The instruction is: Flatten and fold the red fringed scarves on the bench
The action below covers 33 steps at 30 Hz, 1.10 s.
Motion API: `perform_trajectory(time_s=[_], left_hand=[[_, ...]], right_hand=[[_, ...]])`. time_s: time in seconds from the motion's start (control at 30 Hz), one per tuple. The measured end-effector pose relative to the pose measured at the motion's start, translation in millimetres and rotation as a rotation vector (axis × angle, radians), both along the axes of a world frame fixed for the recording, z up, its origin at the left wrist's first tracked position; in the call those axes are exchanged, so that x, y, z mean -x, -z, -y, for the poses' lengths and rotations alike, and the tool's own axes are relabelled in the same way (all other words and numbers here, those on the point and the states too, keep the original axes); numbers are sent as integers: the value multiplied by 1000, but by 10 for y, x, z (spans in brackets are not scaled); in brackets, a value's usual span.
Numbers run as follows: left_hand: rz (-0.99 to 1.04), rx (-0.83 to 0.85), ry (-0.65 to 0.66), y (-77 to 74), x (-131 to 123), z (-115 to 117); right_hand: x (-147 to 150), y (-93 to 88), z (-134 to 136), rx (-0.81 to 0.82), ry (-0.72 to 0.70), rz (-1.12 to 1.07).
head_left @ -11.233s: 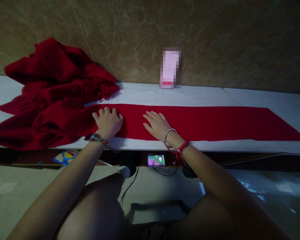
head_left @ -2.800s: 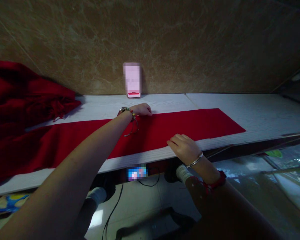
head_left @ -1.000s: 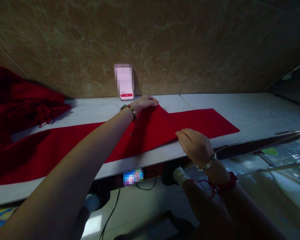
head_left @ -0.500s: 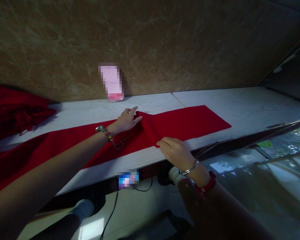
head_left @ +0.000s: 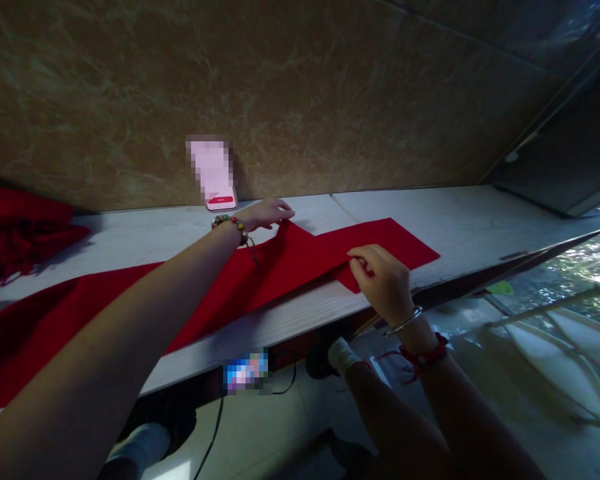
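A long red scarf (head_left: 265, 277) lies lengthwise along a narrow white wood-grain surface (head_left: 460, 207). My left hand (head_left: 266, 213) pinches its far edge and holds a corner slightly raised. At the near edge, my right hand (head_left: 383, 273) has thumb and fingers closed on the cloth. Between my hands the raised part lies over the flat right end of the scarf, which has a straight-cut look. The scarf's left part runs beneath my left forearm, which hides some of it.
Another bunched red cloth with fringe (head_left: 25, 233) sits at the far left. A pink phone-like object (head_left: 213, 173), partly blurred out, leans against the brown marbled wall (head_left: 330, 100). Below the near edge are a lit, blurred screen (head_left: 247, 372), a black cable (head_left: 213, 433) and feet.
Both hands have lifted the scarf's edges and shifted the raised section rightward over its flat end. The view has turned slightly.
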<state>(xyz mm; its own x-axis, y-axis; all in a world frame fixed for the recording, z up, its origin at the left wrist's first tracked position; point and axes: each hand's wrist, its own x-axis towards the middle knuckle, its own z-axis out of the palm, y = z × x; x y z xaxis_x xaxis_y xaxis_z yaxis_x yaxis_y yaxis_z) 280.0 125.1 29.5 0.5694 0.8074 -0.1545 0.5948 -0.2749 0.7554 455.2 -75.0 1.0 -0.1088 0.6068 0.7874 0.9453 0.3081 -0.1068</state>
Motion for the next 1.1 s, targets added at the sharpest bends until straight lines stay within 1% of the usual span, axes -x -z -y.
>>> perform_trajectory(time_s=[0.07,0.1,0.17,0.2,0.27,0.33,0.53,0.63,0.7,0.77,0.83,0.9,0.97,1.03,1.1], left_hand=[[-123,128,68,-3,-2,-54],[-142,216,118,11,-1,-77],[-74,358,185,53,-15,-108],[-23,391,187,75,-31,-114],[21,413,164,107,-77,-111],[-37,436,177,114,-130,-96],[-231,408,261,52,-195,-69],[-237,435,269,-3,-166,-43],[-181,455,251,-44,-147,-9],[-95,428,203,-83,-141,25],[25,344,123,-121,-157,43],[138,249,49,-171,-195,38],[220,173,13,-249,-259,19],[281,101,4,-366,-356,3],[331,36,4,-518,-495,9]], right_hand=[[-71,-38,-2,1,12,-37],[-91,-45,3,12,2,-42],[-103,-37,23,42,-40,-33],[-97,-27,36,53,-69,-25],[-75,-5,68,61,-119,-11],[-55,8,102,52,-135,0],[-56,-16,179,-19,-58,-37],[-70,-50,189,-31,-13,-73],[-78,-72,194,22,-5,-97],[-88,-88,200,120,-8,-120],[-102,-101,208,190,1,-112],[-127,-125,211,181,24,-57],[-173,-178,207,140,51,25],[-253,-267,196,118,80,111],[-376,-387,183,110,115,181]])
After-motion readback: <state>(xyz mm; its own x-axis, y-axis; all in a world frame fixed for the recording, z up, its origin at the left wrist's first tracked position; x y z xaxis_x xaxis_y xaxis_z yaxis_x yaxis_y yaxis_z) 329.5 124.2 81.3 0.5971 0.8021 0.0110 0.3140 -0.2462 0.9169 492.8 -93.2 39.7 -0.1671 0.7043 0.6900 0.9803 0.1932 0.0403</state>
